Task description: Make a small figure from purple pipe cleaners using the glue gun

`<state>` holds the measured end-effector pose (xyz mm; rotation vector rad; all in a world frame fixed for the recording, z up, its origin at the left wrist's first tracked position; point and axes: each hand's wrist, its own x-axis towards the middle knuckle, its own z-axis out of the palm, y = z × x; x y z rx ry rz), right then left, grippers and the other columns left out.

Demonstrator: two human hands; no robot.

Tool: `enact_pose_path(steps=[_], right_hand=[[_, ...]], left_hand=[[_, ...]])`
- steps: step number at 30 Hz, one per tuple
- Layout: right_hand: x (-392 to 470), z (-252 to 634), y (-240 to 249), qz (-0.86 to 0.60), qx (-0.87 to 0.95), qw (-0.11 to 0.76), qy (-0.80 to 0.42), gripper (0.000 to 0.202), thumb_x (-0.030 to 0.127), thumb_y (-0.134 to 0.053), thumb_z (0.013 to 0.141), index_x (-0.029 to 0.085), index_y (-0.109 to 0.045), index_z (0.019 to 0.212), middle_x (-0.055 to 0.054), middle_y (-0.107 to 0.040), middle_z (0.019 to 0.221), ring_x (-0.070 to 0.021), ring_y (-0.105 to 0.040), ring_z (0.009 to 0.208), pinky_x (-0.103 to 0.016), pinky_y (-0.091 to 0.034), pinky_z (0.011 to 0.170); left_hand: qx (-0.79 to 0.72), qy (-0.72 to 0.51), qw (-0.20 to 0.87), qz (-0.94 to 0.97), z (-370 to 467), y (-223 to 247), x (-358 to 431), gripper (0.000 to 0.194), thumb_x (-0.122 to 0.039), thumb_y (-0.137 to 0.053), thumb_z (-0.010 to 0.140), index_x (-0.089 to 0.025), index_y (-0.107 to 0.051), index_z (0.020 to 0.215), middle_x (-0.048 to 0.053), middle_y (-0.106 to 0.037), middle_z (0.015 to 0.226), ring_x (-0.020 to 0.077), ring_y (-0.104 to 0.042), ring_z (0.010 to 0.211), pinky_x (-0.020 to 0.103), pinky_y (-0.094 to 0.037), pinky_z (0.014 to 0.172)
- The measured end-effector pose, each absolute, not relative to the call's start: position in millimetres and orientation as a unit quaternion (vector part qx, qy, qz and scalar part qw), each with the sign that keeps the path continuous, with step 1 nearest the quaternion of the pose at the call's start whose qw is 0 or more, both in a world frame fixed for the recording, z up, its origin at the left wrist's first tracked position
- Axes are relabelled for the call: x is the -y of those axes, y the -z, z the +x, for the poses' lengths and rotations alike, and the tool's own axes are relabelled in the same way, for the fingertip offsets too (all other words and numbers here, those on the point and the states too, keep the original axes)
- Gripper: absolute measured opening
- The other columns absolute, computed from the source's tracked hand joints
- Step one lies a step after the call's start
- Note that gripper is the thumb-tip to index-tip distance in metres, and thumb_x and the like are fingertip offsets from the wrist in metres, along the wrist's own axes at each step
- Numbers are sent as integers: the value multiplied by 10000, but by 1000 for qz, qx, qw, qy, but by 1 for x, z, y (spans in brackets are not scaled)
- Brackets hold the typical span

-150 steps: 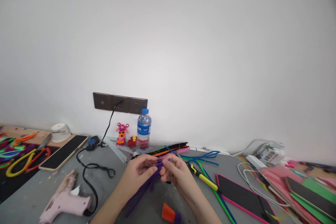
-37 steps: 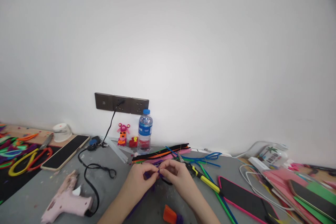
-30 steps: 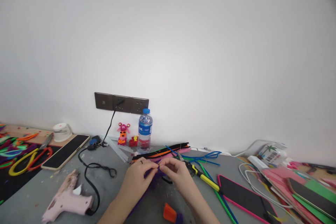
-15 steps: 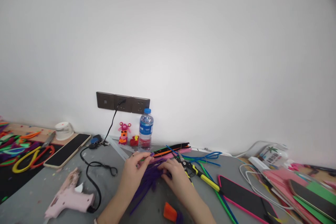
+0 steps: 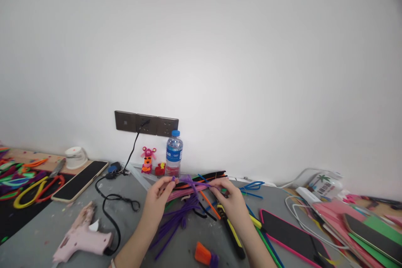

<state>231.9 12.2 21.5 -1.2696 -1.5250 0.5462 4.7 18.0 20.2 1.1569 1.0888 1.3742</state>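
Observation:
My left hand (image 5: 159, 194) pinches the purple end of a pipe cleaner between thumb and fingertips. My right hand (image 5: 230, 196), to the right, grips a purple pipe cleaner (image 5: 201, 183) stretched across between the hands; its middle crosses other purple strands. Below and between the hands a loose bunch of purple pipe cleaners (image 5: 176, 217) lies on the grey table. Pliers with black and yellow handles (image 5: 230, 230) lie partly hidden under my right forearm. An orange and purple fuzzy piece (image 5: 203, 254) rests near the front edge of view.
Behind the hands stand a water bottle (image 5: 174, 157) and a small pink and orange figure (image 5: 147, 161). On the left are a pink glue gun (image 5: 83, 238) with a black cord, a phone (image 5: 81, 181) and scissors (image 5: 33, 192). A pink-edged black tablet (image 5: 290, 234) lies right.
My right hand has moved right and up, drawing a purple pipe cleaner out sideways. My left hand has shifted slightly left. More of the purple bunch and the pliers' handle now show.

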Motion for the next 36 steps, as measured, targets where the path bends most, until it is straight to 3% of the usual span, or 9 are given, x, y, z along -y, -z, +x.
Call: enact_pose_path(steps=[4, 9, 13, 18, 23, 27, 30, 33, 36], right_hand=[[-13, 232, -20, -532, 612, 512, -283, 234, 414, -671, 746, 184, -712, 758, -43, -653, 688, -198, -538, 623, -302, -411, 576], [-11, 224, -23, -512, 604, 521, -319, 357, 528, -668, 739, 172, -697, 736, -57, -670, 712, -212, -569, 672, -321, -454, 638], [-8, 219, -28, -486, 561, 563, -364, 353, 534, -673, 739, 182, -640, 744, -9, -598, 654, -166, -514, 592, -274, -414, 573], [-3, 221, -33, -451, 498, 607, -424, 318, 475, -728, 721, 186, -642, 820, 44, -491, 558, -129, -435, 527, -246, -351, 538], [-3, 221, -34, -453, 491, 616, -418, 414, 587, -622, 776, 175, -656, 750, 28, -488, 548, -142, -448, 534, -264, -368, 554], [-1, 208, -32, -459, 537, 579, -407, 456, 592, -543, 837, 194, -528, 614, 32, -469, 548, -119, -420, 483, -246, -334, 484], [3, 192, -31, -426, 551, 535, -478, 417, 600, -517, 848, 203, -540, 721, 86, -347, 491, -88, -287, 396, -220, -225, 398], [8, 179, -31, -407, 579, 523, -475, 361, 544, -603, 820, 189, -605, 883, 45, -482, 609, -115, -438, 523, -218, -336, 481], [10, 175, -32, -402, 595, 525, -456, 318, 480, -687, 778, 171, -618, 810, -5, -574, 740, -141, -510, 665, -233, -397, 591]], left_hand=[[-449, -543, 521, 481, 8, -21, -16, 402, -527, -712, 677, -165, -705, 852, 102, -752, 942, 280, -662, 970, 304, -541, 766], [-426, -545, 542, 477, 11, -13, -18, 431, -547, -729, 650, -160, -701, 838, 100, -742, 922, 261, -663, 913, 282, -550, 682], [-417, -554, 552, 463, 12, -16, -15, 382, -505, -729, 683, -163, -699, 851, 91, -736, 920, 212, -662, 829, 246, -533, 623], [-377, -576, 602, 406, 13, -25, -11, 346, -460, -753, 683, -163, -691, 850, 102, -727, 991, 227, -672, 883, 293, -552, 711], [-358, -574, 624, 391, 16, -30, -7, 336, -444, -778, 663, -171, -691, 838, 113, -694, 1100, 259, -655, 960, 305, -563, 695], [-348, -542, 634, 428, 18, -32, 0, 319, -444, -753, 693, -171, -696, 848, 102, -700, 1023, 233, -636, 908, 256, -544, 579], [-357, -510, 621, 477, 20, -28, 1, 313, -417, -736, 719, -151, -699, 879, 70, -698, 810, 177, -618, 728, 229, -508, 529], [-368, -486, 576, 544, 22, -23, 0, 269, -375, -723, 731, -146, -685, 868, 47, -679, 743, 165, -595, 673, 212, -469, 499], [-380, -495, 529, 575, 24, -21, 0, 198, -348, -696, 753, -168, -633, 807, 41, -667, 763, 178, -603, 696, 209, -443, 494]])
